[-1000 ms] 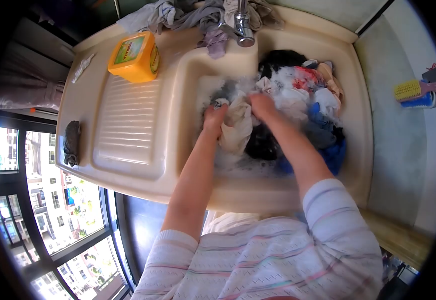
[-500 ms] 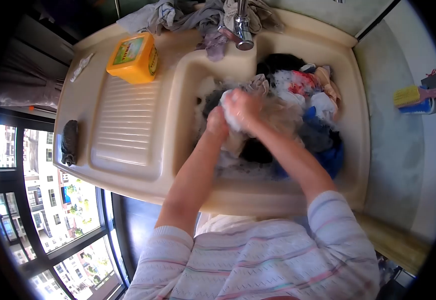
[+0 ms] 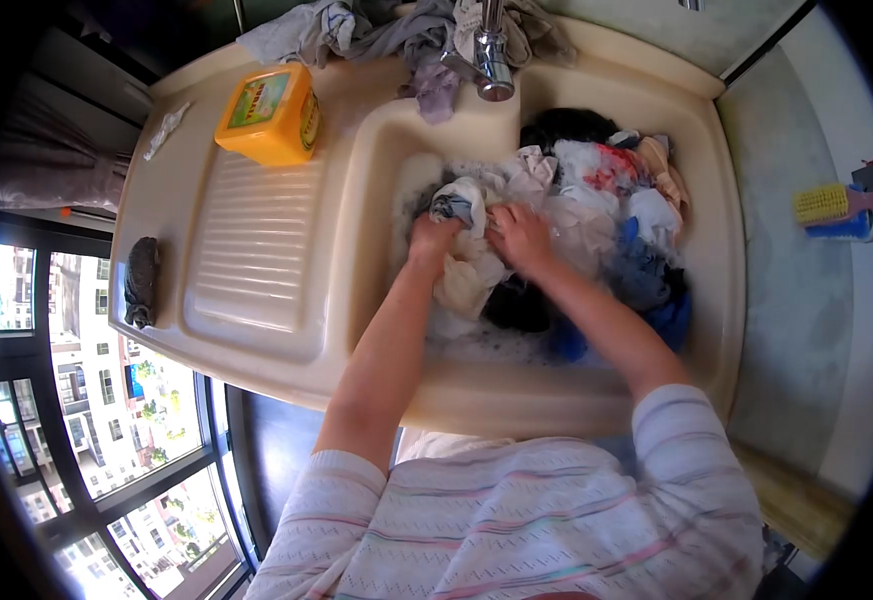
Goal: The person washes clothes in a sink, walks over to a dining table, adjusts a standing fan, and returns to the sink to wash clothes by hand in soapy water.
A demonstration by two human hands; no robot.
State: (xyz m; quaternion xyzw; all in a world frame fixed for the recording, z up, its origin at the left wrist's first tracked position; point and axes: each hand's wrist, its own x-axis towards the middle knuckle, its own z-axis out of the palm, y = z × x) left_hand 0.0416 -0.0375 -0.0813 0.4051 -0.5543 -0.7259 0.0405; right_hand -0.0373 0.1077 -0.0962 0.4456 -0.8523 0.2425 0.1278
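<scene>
Both of my hands are down in the soapy laundry in the sink basin point(image 3: 367, 190). My left hand point(image 3: 435, 240) is closed on the left edge of a wet off-white cloth garment point(image 3: 465, 285), its fingertips hidden by fabric. A bluish-grey patterned piece point(image 3: 451, 207) lies bunched right above that hand. On the other side of the off-white garment, my right hand point(image 3: 520, 238) grips it with bent fingers. Just below my hands lies a black garment point(image 3: 517, 306). Foam and wet clothes surround both hands.
A chrome faucet point(image 3: 492, 75) overhangs the basin. Red-and-white clothing point(image 3: 612, 168) and blue clothing point(image 3: 662, 322) fill the right side. A yellow detergent tub point(image 3: 269, 115) stands on the ribbed washboard point(image 3: 252, 240). Grey clothes point(image 3: 307, 32) lie along the back rim. A brush point(image 3: 827, 203) hangs at right.
My hands were together, blurred, around a foamy white cloth. Now they have moved apart and lower, the right one shifting right, with the cloth spread between them in the basin.
</scene>
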